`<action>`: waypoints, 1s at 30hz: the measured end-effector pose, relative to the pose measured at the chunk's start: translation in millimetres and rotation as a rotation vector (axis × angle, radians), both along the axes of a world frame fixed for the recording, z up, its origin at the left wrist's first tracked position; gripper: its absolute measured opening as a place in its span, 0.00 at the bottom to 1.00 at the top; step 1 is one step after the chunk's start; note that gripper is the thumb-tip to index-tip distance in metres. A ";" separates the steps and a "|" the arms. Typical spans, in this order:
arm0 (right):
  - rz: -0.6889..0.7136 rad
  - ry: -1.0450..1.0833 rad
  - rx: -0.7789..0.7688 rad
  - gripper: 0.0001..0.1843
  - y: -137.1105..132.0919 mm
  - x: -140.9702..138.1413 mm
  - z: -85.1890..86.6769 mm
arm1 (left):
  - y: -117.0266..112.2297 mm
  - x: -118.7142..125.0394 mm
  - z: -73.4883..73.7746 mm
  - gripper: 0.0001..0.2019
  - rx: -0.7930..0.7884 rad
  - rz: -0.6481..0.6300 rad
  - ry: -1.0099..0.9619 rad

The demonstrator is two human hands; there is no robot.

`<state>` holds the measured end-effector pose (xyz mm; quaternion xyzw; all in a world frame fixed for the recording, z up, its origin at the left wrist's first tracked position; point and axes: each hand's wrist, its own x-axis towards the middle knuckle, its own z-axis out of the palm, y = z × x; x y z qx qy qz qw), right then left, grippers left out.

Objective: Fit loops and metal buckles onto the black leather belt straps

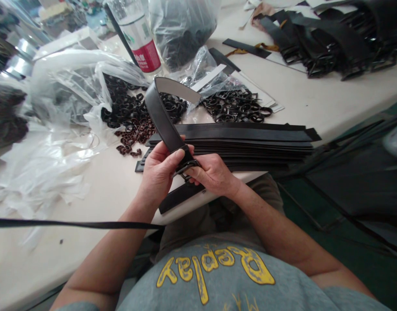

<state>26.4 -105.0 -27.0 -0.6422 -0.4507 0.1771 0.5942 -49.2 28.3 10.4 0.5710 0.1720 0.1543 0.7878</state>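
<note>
A black belt (164, 119) loops up from my hands, its pale inner side showing on the far part of the curve. Near its end sits a dark metal buckle (185, 167). My left hand (162, 164) is closed on the strap just beside the buckle, thumb on top. With thumb and fingers, my right hand (214, 172) pinches the buckle from the other side. Just beyond my hands lies a stack of black belt straps (243, 134). Another black strap (175, 198) lies at the table edge beneath my hands.
Piles of black loops (130, 103), brown loops (136, 134) and black buckles (233, 106) lie beyond the stack. Clear plastic bags (65, 86) spread at the left. A bottle (146, 52) stands at the back. Buckled belts (334, 43) heap at the far right of the table (318, 99).
</note>
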 end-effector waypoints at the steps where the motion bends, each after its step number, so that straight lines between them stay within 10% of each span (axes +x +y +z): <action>1: 0.001 -0.012 -0.002 0.27 0.0 0.2 0.1 | 0.1 0.6 0.5 0.17 -0.003 0.013 0.000; 11: 0.000 -0.084 -0.023 0.30 -0.3 -0.6 1.5 | 8.8 3.0 3.4 0.13 0.028 0.172 -0.019; 30: -0.029 -0.199 0.034 0.13 1.7 1.5 -0.2 | -1.8 -2.2 1.4 0.13 0.033 0.028 0.000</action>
